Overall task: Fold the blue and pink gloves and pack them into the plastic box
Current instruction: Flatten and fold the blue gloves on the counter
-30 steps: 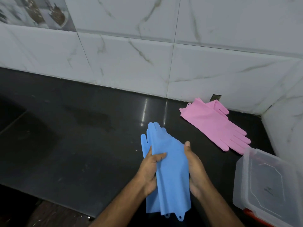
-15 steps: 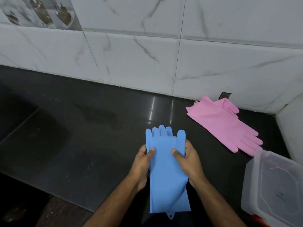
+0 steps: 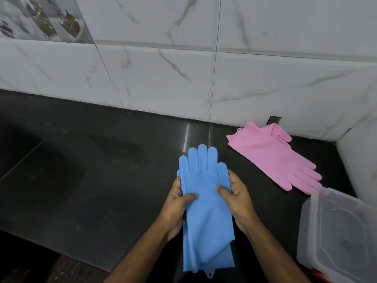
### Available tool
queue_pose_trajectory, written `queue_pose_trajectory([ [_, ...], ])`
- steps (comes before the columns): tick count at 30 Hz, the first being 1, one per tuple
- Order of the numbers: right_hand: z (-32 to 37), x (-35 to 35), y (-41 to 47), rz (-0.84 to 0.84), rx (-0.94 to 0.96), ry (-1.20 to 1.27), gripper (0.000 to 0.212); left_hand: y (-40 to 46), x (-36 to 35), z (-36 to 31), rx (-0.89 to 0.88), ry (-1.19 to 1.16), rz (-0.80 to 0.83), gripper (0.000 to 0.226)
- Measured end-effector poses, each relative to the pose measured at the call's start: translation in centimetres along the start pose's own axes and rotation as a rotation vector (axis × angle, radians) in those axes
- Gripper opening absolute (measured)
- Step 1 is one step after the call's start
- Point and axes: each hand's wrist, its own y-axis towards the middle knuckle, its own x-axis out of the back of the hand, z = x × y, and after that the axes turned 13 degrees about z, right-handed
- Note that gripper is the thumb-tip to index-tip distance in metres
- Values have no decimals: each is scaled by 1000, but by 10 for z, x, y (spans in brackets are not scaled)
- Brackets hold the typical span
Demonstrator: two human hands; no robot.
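2 bare forearms, no sleeves, watch or rings. Left hand (image 3: 177, 209) and right hand (image 3: 236, 199): bare, ungloved, short nails on both thumbs.

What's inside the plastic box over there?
The plastic box has its clear lid on. Through the lid it looks empty, though glare blurs it and the frame edge cuts off part. The blue gloves and pink gloves are both outside it.
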Motion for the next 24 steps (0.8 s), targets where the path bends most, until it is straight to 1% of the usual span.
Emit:
queue_pose_trajectory([
  [1, -1, -1, 4, -11, -14, -41, 41, 2, 1, 0, 16, -2, -62, 47],
  [3, -8, -2, 9, -30, -90, -153, 41, 2, 5, 5, 110, 69, -157, 31],
  [5, -19, -3, 7, -52, -139, -234, 41, 0, 11, 10, 201, 143, -157, 25],
  [6, -25, -2, 5, -71, -129, -270, 38, -1, 13, 13, 218, 158, -143, 25],
  [9, -33, -2, 3, -94, -75, -360, 29, 2, 15, 14, 176, 199, -153, 25],
  [11, -33, -1, 3, -66, -61, -344, 29, 4, 14, 15, 116, 203, -157, 28],
  [14, -32, -1, 0, -6, -19, -306, 32, 2, 13, 18, 60, 239, -106, 32],
  [18, -34, 3, -6, -47, -17, -302, 35, 5, 12, 19, 70, 311, -123, 29],
  [21, -36, 4, -3, -66, -40, -361, 37, 6, 9, 21, 90, 283, -171, 28],
  [24, -34, 3, 2, -83, -67, -362, 41, 4, 10, 23, 131, 257, -208, 24],
])
